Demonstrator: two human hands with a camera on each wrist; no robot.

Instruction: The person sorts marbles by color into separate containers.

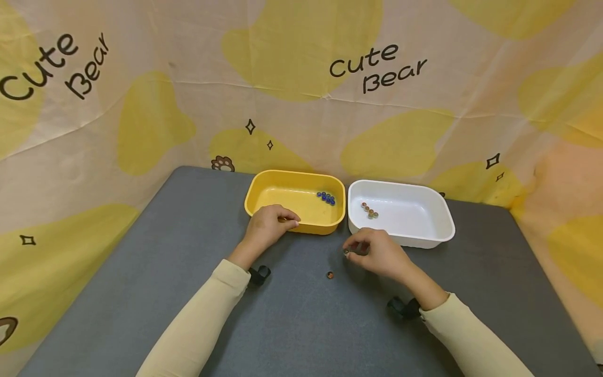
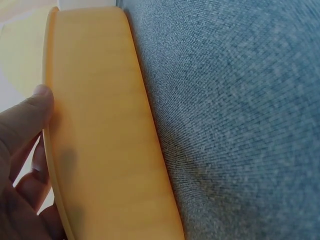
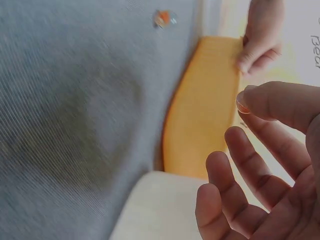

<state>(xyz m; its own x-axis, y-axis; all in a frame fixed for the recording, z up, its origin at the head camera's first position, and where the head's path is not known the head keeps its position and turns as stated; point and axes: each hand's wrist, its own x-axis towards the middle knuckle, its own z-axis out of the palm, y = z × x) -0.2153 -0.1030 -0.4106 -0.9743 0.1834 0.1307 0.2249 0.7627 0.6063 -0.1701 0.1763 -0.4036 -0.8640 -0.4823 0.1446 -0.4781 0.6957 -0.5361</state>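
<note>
My left hand (image 1: 269,226) grips the near rim of a yellow plastic tub (image 1: 320,229). In the left wrist view the thumb (image 2: 37,107) lies on the outer side, with the other fingers inside the rim. Between thumb and forefinger, my right hand (image 1: 379,254) pinches a small glass marble (image 3: 243,102), partly hidden by the fingertips. That hand is over the table, just in front of a white tub (image 1: 424,242). A clear marble with orange inside (image 1: 330,275) lies on the table between the two hands.
Several blue marbles (image 1: 326,198) sit at the right side of the yellow tub. Several orange-tinted marbles (image 1: 370,211) lie in the left part of the white tub. Both tubs stand side by side on a grey table (image 1: 292,324), close to a printed cloth backdrop (image 1: 301,78).
</note>
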